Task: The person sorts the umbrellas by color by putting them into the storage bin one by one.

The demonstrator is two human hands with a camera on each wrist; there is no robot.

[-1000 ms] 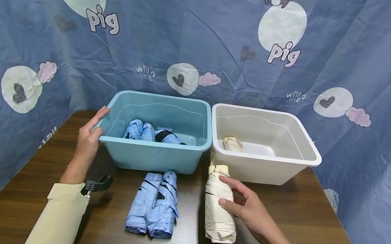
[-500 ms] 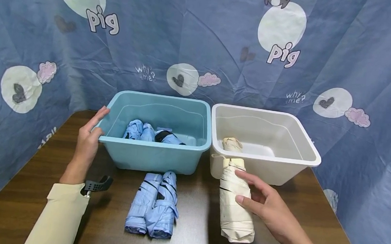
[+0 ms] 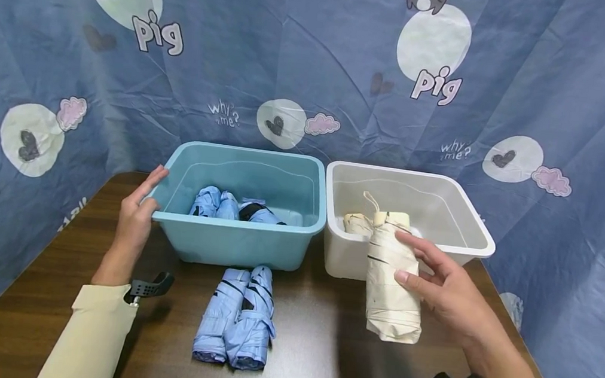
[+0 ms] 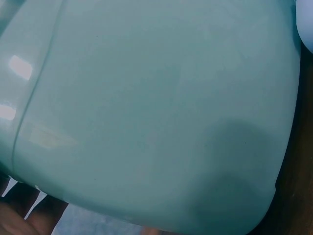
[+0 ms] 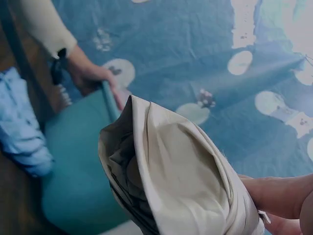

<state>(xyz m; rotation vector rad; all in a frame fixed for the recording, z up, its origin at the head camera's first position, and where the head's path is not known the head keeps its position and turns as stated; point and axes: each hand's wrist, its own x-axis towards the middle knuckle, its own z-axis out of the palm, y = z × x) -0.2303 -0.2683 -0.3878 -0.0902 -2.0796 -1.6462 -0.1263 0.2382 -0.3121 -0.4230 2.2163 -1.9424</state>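
My right hand (image 3: 458, 292) grips a folded cream umbrella (image 3: 393, 287) by its right side, thumb in front. The umbrella hangs above the table before the white bin (image 3: 411, 246), its looped end overlapping the bin's front rim from the head view. Inside that bin lies another cream umbrella (image 3: 356, 224). With my left hand (image 3: 137, 216) I hold the left rim of the teal bin (image 3: 233, 243), whose wall fills most of the left wrist view. Several folded blue umbrellas (image 3: 228, 206) lie in the teal bin. The held umbrella's open fabric end (image 5: 186, 176) looms large in the right wrist view.
Two folded blue umbrellas (image 3: 237, 318) lie side by side on the brown table (image 3: 305, 345) in front of the teal bin. A blue printed cloth (image 3: 314, 52) hangs right behind both bins, which stand side by side.
My right hand has raised the cream umbrella off the table and carried it right and forward, up to the white bin's front. The left hand stays on the teal bin's rim.
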